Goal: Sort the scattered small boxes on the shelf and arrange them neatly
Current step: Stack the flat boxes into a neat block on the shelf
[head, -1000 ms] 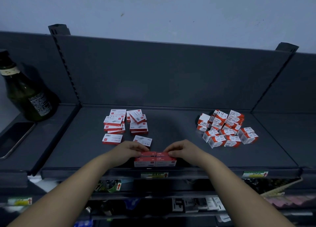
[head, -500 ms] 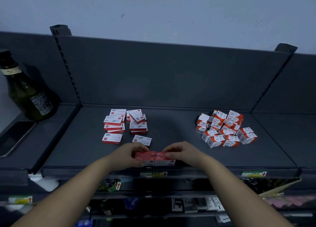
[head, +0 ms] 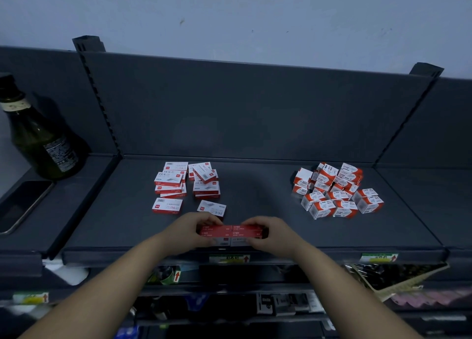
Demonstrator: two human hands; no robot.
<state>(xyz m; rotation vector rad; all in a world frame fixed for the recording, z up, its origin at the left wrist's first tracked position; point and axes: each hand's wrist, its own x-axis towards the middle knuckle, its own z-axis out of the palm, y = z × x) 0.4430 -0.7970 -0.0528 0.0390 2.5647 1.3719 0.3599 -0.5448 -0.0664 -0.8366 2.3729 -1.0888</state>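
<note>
At the near edge of the dark grey shelf (head: 255, 200), right in the middle, both hands are clamped on a block of red staple boxes (head: 231, 232). The left hand (head: 189, 232) pinches the left end, fingers curled over the top and thumb underneath. The right hand (head: 274, 234) does the same on the right end, so the block is squeezed between them. It's two boxes across with red faces towards the camera and a strip of white showing along the bottom. Honestly can't tell if it's resting on the shelf or lifted a bit.

Just beyond the left hand there's a messy pile of staple boxes (head: 178, 182), white tops and red sides, some marked 24/6, stacked crooked in two rough heaps. Two loose ones lie nearer: one flat staple box (head: 167, 205) on the left, and another staple box (head: 212, 207) almost touching the left hand's knuckles.

Well apart on the right sits a heap of paper clip boxes (head: 337, 190), chunkier cubes in orange-red and white, tumbled every which way.

On the neighbouring shelf section to the far left, a dark green glass bottle (head: 38, 139) stands upright against the back panel, and a phone (head: 23, 203) lies flat, screen dark, just near of it. A yellow-green price label (head: 228, 258) sits on the shelf's front lip right under the hands, and a second label (head: 378, 257) further right.
</note>
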